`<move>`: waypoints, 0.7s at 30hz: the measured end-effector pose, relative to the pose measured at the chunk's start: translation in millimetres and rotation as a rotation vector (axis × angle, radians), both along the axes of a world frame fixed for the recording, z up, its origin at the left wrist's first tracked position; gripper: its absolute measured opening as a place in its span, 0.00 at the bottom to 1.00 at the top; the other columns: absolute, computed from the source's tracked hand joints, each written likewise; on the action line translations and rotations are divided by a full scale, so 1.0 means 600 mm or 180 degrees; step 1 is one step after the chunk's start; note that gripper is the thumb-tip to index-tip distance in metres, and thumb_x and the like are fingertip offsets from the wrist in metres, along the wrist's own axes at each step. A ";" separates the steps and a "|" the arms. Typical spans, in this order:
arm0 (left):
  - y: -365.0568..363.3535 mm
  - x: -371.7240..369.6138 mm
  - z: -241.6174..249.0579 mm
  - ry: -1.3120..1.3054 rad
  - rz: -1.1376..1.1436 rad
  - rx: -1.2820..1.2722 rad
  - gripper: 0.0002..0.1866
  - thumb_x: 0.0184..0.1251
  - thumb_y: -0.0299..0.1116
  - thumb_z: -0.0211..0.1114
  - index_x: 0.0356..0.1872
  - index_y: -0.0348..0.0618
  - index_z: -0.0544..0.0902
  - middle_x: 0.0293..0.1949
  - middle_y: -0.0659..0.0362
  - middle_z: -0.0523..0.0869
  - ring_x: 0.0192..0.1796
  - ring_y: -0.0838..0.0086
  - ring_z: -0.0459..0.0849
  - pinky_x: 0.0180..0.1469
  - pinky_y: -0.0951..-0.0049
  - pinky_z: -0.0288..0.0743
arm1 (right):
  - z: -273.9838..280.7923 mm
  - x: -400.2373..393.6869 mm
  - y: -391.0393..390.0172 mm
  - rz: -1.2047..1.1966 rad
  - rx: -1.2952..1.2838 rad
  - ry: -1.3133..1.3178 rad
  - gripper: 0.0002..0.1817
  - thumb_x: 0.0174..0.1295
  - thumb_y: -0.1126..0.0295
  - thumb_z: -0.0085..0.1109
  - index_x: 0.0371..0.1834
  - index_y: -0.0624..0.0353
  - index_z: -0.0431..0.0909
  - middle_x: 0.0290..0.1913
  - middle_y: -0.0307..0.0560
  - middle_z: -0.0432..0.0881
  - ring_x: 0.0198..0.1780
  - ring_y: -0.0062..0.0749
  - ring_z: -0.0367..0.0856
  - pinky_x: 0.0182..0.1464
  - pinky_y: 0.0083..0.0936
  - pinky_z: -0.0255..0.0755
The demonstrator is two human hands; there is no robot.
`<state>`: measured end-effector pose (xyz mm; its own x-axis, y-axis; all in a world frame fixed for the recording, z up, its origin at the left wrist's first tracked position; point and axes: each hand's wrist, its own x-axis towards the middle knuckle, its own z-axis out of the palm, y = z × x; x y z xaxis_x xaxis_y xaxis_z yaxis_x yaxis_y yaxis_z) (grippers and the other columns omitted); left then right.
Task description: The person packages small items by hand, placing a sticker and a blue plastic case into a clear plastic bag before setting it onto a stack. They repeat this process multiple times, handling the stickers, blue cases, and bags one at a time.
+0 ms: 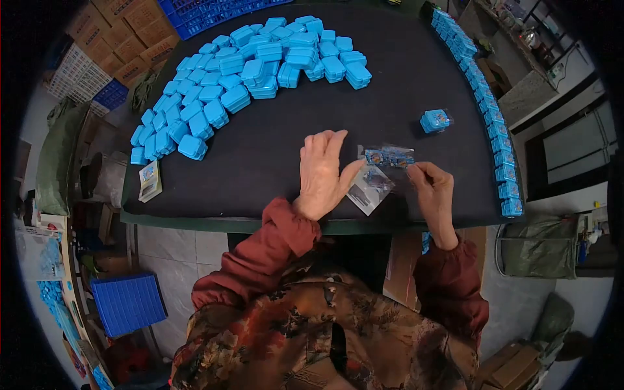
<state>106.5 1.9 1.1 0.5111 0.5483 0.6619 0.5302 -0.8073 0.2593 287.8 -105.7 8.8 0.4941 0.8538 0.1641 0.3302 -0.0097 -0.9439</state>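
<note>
My right hand (pixel 434 190) pinches the right end of a small clear plastic bag with a printed blue pattern (pixel 390 156). Fingers stretched and thumb spread, my left hand (pixel 320 172) is over the black table, its thumb tip at the left edge of that bag. Under and in front of it lie more clear printed bags (pixel 370 191), near the table's front edge. Farther back on the right sits one light-blue box (pixel 435 121) in a clear wrapper with a printed picture.
A large heap of plain light-blue boxes (pixel 266 52) covers the table's back left. A long row of wrapped blue boxes (pixel 495 130) lines the right edge. At the front left lies a small stack of printed paper (pixel 150 181). A blue crate (pixel 208 16) stands behind the table.
</note>
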 end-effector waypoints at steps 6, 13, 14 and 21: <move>-0.004 0.003 -0.012 -0.2500 -0.0965 -0.3091 0.21 0.57 0.30 0.68 0.50 0.30 0.75 0.37 0.54 0.81 0.35 0.81 0.74 0.29 0.83 0.70 | 0.021 -0.034 0.018 0.0369 0.0063 -0.0009 0.07 0.60 0.74 0.58 0.31 0.68 0.79 0.20 0.34 0.73 0.24 0.13 0.66 0.26 0.16 0.61; 0.023 -0.018 -0.047 -0.1203 -0.1082 -0.3917 0.18 0.56 0.29 0.68 0.47 0.34 0.77 0.37 0.55 0.82 0.34 0.72 0.80 0.37 0.75 0.74 | -0.032 -0.002 0.039 0.0188 -0.0622 0.0065 0.06 0.58 0.76 0.59 0.34 0.70 0.79 0.20 0.36 0.74 0.24 0.13 0.68 0.25 0.16 0.63; 0.017 -0.015 -0.046 -0.0281 -0.0559 -0.2883 0.19 0.52 0.28 0.70 0.46 0.35 0.77 0.37 0.53 0.81 0.34 0.67 0.79 0.38 0.71 0.74 | -0.037 0.009 0.035 0.0187 -0.0630 0.0058 0.06 0.58 0.76 0.59 0.34 0.70 0.79 0.20 0.36 0.74 0.24 0.13 0.68 0.25 0.16 0.63; -0.007 -0.022 -0.004 -0.2107 -0.0781 -0.2902 0.21 0.58 0.35 0.68 0.50 0.37 0.75 0.40 0.59 0.79 0.42 0.75 0.76 0.42 0.76 0.70 | 0.040 -0.047 0.010 0.0057 0.0305 0.0055 0.09 0.56 0.80 0.61 0.40 0.68 0.76 0.25 0.39 0.79 0.27 0.13 0.73 0.29 0.12 0.68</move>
<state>93.6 -2.3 -1.1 0.3707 0.8948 0.2490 -0.0727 -0.2393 0.9682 259.5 -99.7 32.9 0.4823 0.8434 0.2369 0.3131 0.0866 -0.9458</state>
